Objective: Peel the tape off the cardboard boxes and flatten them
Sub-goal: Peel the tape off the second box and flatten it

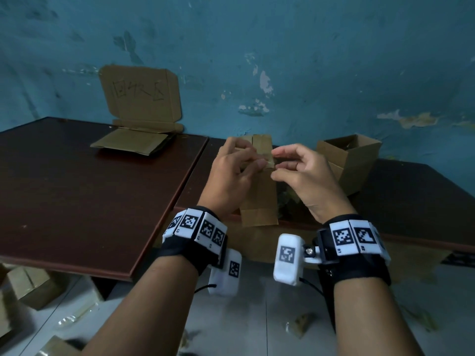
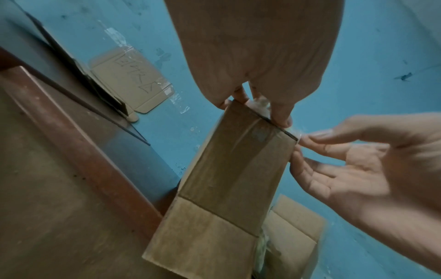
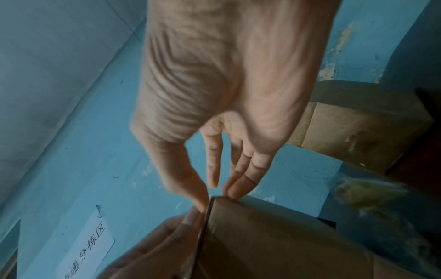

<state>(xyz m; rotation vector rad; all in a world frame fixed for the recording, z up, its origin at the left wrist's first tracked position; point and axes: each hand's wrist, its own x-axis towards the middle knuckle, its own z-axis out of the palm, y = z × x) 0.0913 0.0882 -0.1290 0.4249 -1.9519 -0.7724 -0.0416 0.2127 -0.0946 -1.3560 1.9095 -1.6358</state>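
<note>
I hold a brown cardboard box (image 1: 259, 201) up over the near edge of the table; it looks pressed nearly flat. My left hand (image 1: 253, 161) grips its upper part, thumb and fingers curled over the top edge (image 2: 262, 109). My right hand (image 1: 277, 164) meets it from the right, and thumb and fingertips pinch a bit of clear tape (image 2: 296, 134) at the box's upper corner. In the right wrist view the right hand (image 3: 214, 196) closes on the box edge (image 3: 207, 213). The tape is thin and hard to see.
An open cardboard box (image 1: 352, 160) stands at the back right of the dark table (image 1: 77, 188). Flattened cardboard (image 1: 131, 143) lies at the back left under an upright cardboard sign (image 1: 140, 93). Crumpled tape (image 1: 289, 201) lies behind the held box. More boxes (image 1: 28, 286) sit on the floor.
</note>
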